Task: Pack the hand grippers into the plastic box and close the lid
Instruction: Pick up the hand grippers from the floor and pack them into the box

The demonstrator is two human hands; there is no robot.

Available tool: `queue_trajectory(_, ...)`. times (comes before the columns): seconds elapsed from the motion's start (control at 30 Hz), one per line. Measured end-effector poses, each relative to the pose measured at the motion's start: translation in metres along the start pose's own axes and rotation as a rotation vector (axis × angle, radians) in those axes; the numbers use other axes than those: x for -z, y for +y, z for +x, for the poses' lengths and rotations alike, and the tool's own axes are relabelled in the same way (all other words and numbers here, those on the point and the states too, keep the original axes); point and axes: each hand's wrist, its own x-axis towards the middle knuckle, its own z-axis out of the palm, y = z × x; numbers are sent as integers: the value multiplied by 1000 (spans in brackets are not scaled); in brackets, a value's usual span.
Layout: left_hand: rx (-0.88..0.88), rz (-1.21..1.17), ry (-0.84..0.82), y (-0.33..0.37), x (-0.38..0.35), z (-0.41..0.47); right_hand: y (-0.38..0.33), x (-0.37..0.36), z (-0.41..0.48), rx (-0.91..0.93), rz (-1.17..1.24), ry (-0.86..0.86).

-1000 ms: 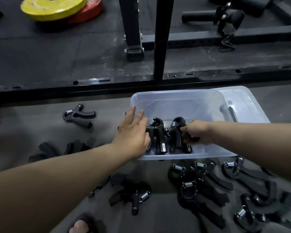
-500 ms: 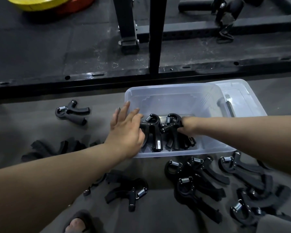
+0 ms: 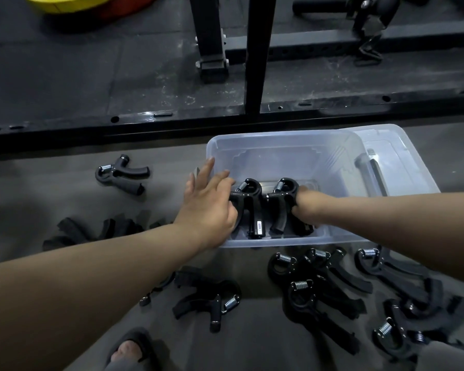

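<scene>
The clear plastic box [image 3: 279, 141] stands open on the floor, with its lid [image 3: 402, 156] lying against its right side. Two black hand grippers stand side by side in the box's near part. My right hand [image 3: 306, 206] is inside the box, closed around the handles of the right gripper [image 3: 283, 194]. My left hand [image 3: 208, 207] lies over the box's left rim with fingers spread. Its thumb side touches the left gripper [image 3: 248, 202]. Several more grippers lie loose on the floor in front of the box [image 3: 319, 285].
One gripper [image 3: 121, 175] lies alone at the left, a dark pile [image 3: 97, 231] sits below it, and another gripper [image 3: 209, 303] is under my left forearm. A black rack upright [image 3: 255, 54] and its floor beam [image 3: 172, 116] stand behind the box. My sandalled foot [image 3: 131, 349] is at the bottom.
My right hand has sunk a little deeper into the box with its gripper. My left hand stays at the left rim, closer against the left gripper.
</scene>
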Motion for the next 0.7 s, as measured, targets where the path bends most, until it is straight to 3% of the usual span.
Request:
queue_trajectory(0.17, -8, 3, 13, -1, -1, 1, -2, 1, 3, -39, 126, 4)
queue_trajectory(0.43, -17, 14, 12, -2, -1, 1, -9, -14, 4, -82, 130, -56)
queue_trajectory(0.53, -16, -3, 13, -2, 0, 0, -11, -9, -2, 13, 117, -62)
queue_trajectory(0.7, -1, -7, 7, -1, 0, 0, -5, -11, 5, -51, 153, -70)
